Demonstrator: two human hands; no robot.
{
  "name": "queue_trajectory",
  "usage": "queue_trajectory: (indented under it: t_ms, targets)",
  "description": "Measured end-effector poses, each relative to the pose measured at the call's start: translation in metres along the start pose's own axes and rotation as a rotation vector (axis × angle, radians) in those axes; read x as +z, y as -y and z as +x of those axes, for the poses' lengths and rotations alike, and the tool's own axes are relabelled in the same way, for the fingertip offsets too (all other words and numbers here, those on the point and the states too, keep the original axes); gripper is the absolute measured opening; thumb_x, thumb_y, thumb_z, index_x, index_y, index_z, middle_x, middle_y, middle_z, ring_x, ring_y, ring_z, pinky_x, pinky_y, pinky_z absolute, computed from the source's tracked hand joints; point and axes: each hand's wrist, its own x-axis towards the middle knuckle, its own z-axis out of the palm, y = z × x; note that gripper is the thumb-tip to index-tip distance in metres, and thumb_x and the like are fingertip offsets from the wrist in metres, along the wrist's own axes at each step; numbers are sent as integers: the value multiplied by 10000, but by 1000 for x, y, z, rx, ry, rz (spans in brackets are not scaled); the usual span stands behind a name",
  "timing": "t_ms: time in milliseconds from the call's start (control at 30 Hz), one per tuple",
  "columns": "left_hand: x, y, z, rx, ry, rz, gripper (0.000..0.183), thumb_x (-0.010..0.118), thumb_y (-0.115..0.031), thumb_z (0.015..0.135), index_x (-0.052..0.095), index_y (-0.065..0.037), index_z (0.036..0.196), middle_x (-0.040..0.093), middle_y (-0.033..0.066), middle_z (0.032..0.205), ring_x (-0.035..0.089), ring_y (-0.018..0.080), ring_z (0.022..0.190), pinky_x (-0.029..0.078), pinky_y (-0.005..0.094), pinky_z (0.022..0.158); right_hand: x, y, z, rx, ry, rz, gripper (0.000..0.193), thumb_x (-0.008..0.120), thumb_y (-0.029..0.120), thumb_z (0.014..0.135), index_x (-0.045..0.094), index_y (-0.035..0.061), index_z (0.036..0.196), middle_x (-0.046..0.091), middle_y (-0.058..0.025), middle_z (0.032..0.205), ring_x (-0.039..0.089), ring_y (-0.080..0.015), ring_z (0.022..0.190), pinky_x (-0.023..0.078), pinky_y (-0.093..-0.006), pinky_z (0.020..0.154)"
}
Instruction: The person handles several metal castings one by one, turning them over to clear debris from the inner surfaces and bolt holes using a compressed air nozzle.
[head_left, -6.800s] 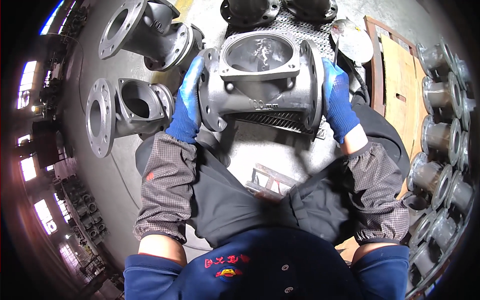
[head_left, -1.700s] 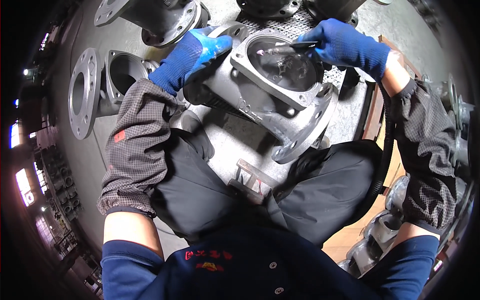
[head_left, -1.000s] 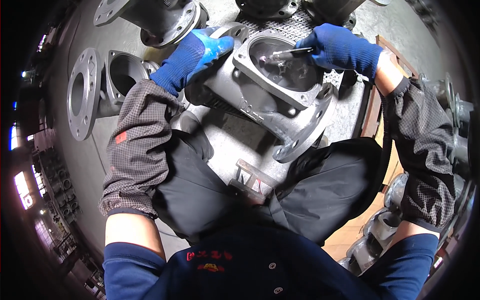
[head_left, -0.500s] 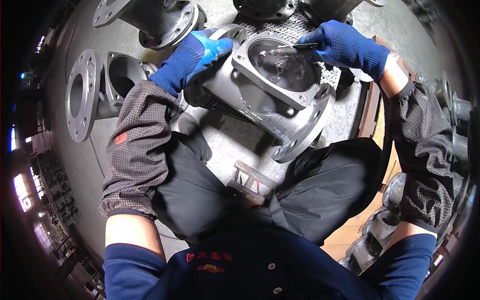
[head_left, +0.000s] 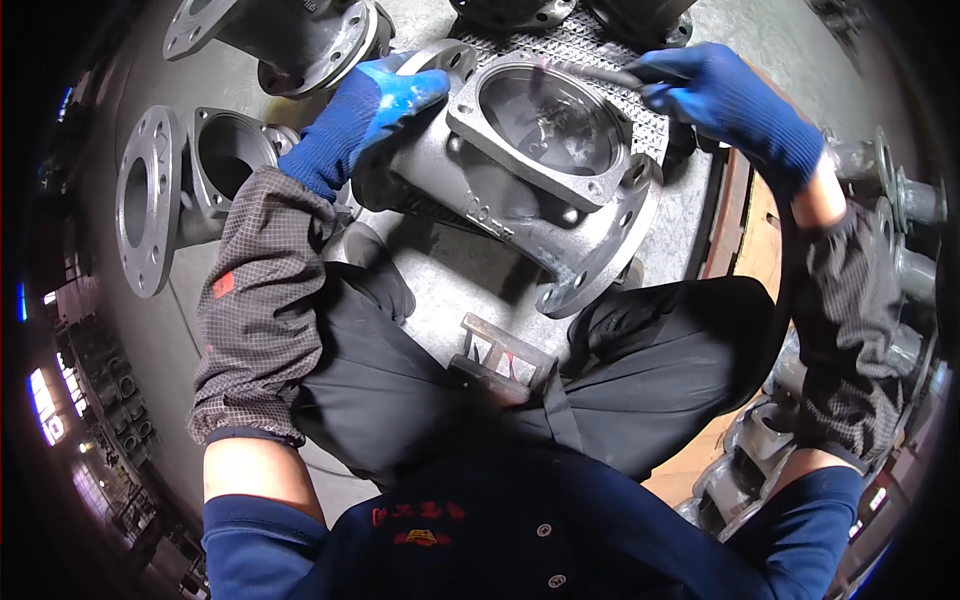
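In the frame's upper centre, a metal pipe point(head_left: 478, 188) was gripped by the left hand point(head_left: 380, 105); a thin tool point(head_left: 606, 75) was grasped by the right hand point(head_left: 738, 108).

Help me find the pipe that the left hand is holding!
Start at the black trousers. Just beyond them is a slanted grey pipe with a big round hole facing up. The left hand holds its upper left end, while the other pipes have no hand on them.
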Motion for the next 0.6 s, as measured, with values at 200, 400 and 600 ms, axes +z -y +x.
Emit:
queue_trajectory:
  t_ms: [200, 400, 600]
  targets:
    - [-10, 45, 10, 297, 62, -83, 389, 566, -261, 871, 559, -23, 1178, 625, 145, 975, 617, 226, 863, 501, 300, 785, 52, 18, -74, 583, -531, 823, 404, 602, 229, 863, 552, -72, 1128, 609, -73, 776, 614, -143, 614, 473, -224, 458]
    - [-9, 47, 6, 510, 82, 38, 412, 591, -270, 878, 560, -1, 1189, 627, 118, 1042, 613, 171, 937, 497, 280, 838, 133, 0, -82, 488, -885, 757, 304, 566, 160, 889, 599, -55, 1101, 621, -43, 854, 543, -77, 682, 454, -228, 589]
    - [-2, 11, -27, 332, -6, 14, 353, 574, -175, 867, 577, 7, 1170, 600, 127, 1094, 594, 176, 964, 488, 291, 851, 139, -24, -63, 499, -861, 638, 300, 550, 202, 912, 608, -45, 1070, 656, -94, 878, 608, -133, 777, 484, -247, 696]
